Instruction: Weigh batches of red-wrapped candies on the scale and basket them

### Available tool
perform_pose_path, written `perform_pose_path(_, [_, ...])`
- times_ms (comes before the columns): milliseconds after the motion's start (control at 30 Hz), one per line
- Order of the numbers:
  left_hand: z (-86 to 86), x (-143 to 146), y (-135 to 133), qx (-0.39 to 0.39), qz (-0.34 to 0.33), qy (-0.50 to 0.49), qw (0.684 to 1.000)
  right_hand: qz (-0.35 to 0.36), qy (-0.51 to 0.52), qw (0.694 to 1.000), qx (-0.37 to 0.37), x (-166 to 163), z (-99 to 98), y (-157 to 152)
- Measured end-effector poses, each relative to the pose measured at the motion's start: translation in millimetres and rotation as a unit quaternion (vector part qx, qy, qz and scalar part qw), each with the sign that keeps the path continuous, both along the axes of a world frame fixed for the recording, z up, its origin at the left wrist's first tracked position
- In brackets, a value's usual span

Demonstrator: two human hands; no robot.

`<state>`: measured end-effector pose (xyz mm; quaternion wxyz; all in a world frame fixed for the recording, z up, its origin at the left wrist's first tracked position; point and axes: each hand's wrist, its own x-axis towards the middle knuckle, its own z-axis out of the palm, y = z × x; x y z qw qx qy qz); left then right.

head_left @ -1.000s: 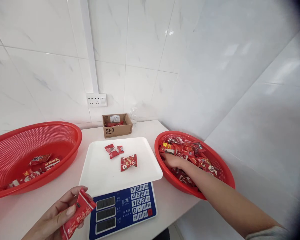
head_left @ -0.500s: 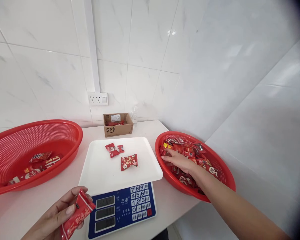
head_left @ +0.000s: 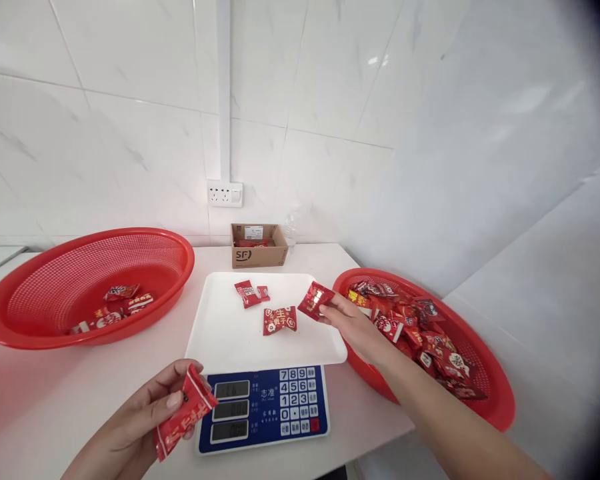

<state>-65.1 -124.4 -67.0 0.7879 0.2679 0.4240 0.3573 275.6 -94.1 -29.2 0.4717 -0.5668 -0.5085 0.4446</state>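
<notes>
My left hand [head_left: 153, 417] is closed on a red candy packet [head_left: 186, 417], in front of the scale's display panel. Over the right edge of the white scale tray [head_left: 220, 340], my right hand [head_left: 347, 320] pinches a shiny red packet [head_left: 314, 300] by its corner. On the tray lie a red packet with white and gold print [head_left: 280, 321], another red packet [head_left: 247, 294] and a small red piece [head_left: 263, 293] beside it. The blue keypad panel [head_left: 265, 427] of the scale faces me.
A red basket [head_left: 497, 373] full of packets stands right of the scale. Another red basket [head_left: 35, 300] at the left holds several packets. Behind the tray stands a small cardboard box [head_left: 260, 257] with red packets inside. A wall socket [head_left: 225, 193] is above it.
My right hand has come out of the right basket with a shiny red packet and moved left to the tray. My left hand keeps its packet. The view has shifted left.
</notes>
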Motion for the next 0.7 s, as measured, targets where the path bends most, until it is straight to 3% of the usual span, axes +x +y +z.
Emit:
perform_pose_path(167, [10.0,1.4,-7.9,0.014,0.0,-0.001,1.0,0.022,0.09,0.996,-0.009,-40.1,-15.4,24.5])
perform_pose_path(367, [12.8,-3.9,-9.9,0.018,0.021,0.004,1.0,0.086,0.127,0.987,-0.039,-76.8,-9.9,24.3])
perform_pose_path(533, [12.0,-7.5,-11.6,0.018,0.019,0.006,1.0,0.063,-0.027,0.997,0.03,-65.0,-11.5,32.0])
perform_pose_path(700, [13.4,-4.9,-11.3,0.021,0.036,0.004,0.999,0.017,-0.143,0.989,0.015,-35.9,-13.3,42.8])
